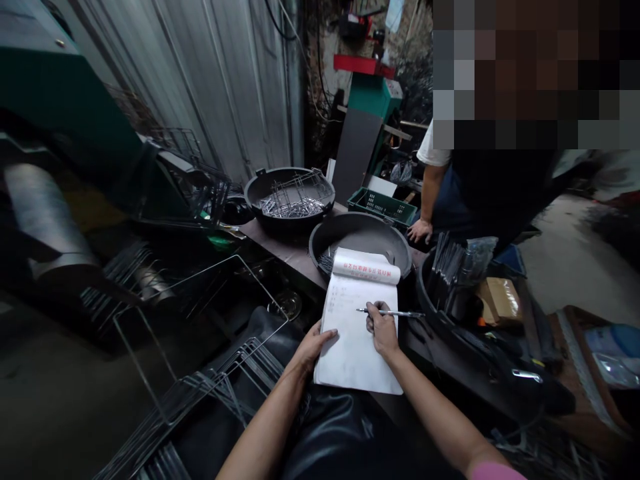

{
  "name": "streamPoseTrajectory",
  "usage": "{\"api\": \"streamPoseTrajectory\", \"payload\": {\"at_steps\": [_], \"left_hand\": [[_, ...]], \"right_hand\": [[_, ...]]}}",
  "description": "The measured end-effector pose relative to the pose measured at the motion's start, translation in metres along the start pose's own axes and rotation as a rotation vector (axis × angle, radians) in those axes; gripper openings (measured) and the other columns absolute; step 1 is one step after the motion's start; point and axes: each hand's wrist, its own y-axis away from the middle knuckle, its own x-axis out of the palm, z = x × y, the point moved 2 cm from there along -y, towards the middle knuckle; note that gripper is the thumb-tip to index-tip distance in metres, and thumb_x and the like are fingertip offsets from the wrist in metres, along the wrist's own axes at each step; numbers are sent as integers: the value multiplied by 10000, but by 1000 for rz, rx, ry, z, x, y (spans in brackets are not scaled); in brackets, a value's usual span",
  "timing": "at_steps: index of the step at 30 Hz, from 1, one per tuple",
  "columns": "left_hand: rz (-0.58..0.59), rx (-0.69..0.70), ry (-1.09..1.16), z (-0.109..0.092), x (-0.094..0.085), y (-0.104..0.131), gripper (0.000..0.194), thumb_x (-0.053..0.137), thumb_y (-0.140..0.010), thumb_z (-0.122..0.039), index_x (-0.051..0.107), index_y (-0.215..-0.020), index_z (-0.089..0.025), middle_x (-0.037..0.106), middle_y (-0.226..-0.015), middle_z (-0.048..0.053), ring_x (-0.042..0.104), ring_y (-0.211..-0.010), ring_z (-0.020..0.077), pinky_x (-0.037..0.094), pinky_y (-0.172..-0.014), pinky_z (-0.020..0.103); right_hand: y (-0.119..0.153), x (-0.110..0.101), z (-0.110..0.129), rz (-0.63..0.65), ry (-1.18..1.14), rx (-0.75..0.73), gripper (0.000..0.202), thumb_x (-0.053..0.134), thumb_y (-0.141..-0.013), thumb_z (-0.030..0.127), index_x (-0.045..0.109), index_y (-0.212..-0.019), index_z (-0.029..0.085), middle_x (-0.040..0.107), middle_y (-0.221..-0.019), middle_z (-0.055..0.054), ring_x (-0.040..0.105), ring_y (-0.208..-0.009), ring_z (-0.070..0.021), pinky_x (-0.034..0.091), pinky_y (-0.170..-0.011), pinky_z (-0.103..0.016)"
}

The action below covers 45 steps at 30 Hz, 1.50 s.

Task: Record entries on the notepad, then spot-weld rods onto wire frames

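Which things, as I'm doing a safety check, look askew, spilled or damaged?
The wire framework sits tilted in the rear pan, above loose metal pieces, which looks haphazard. The notepad has its top paper curled back and overlaps the middle pan in view, an awkward writing spot. No spill or damage is evident.

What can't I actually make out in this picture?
All in the head view:
- Handwriting on the notepad: too faint and small to read.
- Left hand's fingers beneath the notepad: hidden by its pages.
- Near part of the middle pan: covered by the notepad's rolled top.
- The other person's head: masked by blocks.
- Pink sleeve: cut off by the bottom edge.
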Motion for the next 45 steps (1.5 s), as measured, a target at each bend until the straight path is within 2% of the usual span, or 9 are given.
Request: {"api": "streamPoseTrajectory", "payload": {"at_steps": [6,11,14,17,32,39,45], "left_hand": [[13,-5,18,3,-3,-4,568,677,-570,-200,504,-1107,-136,664,-891,94,614,-667,190,474,-594,277],[20,-7,49,3,-3,-5,577,671,-562,-174,501,-1113,-142,662,-897,88,614,-711,201,476,-637,291],[13,-6,52,3,-3,-5,585,672,-566,-175,492,-1121,-137,658,-905,93,614,-727,207,476,-646,297],[9,-2,44,4,-3,-6,593,668,-575,-177,481,-1135,-135,657,-912,96,616,-727,211,475,-648,300],[-5,-23,41,3,-2,-5,644,676,-566,-198,463,-1171,-144,659,-910,96,620,-732,224,475,-641,305],[1,-35,37,3,-2,-5,599,663,-570,-180,483,-1141,-156,656,-934,91,620,-750,222,477,-646,302],[-15,-21,21,3,-3,-5,585,671,-563,-195,504,-1123,-157,655,-937,88,618,-753,219,475,-650,299]], "right_hand": [[-9,8,0,33,260,-163,194,568,-704,357,488,-796,205,492,-549,57,481,-478,-85,365,-407,-180],[-13,11,-8,32,463,-267,160,539,-736,361,488,-718,210,487,-543,52,466,-489,-93,384,-482,-203],[-15,12,-11,2,569,-383,163,507,-760,347,466,-678,212,484,-576,40,467,-559,-105,394,-587,-219],[-18,13,-14,-29,618,-435,163,488,-765,349,460,-674,216,496,-633,21,473,-633,-126,387,-665,-240],[-23,13,-22,-27,616,-359,205,493,-753,419,453,-697,225,504,-681,11,475,-704,-149,384,-741,-268],[-22,14,-21,-25,657,-407,179,494,-762,381,463,-696,218,510,-670,19,473,-659,-127,385,-696,-247],[-21,11,-15,-75,484,-295,183,526,-723,380,454,-676,218,498,-606,29,475,-606,-120,384,-549,-212]]}}
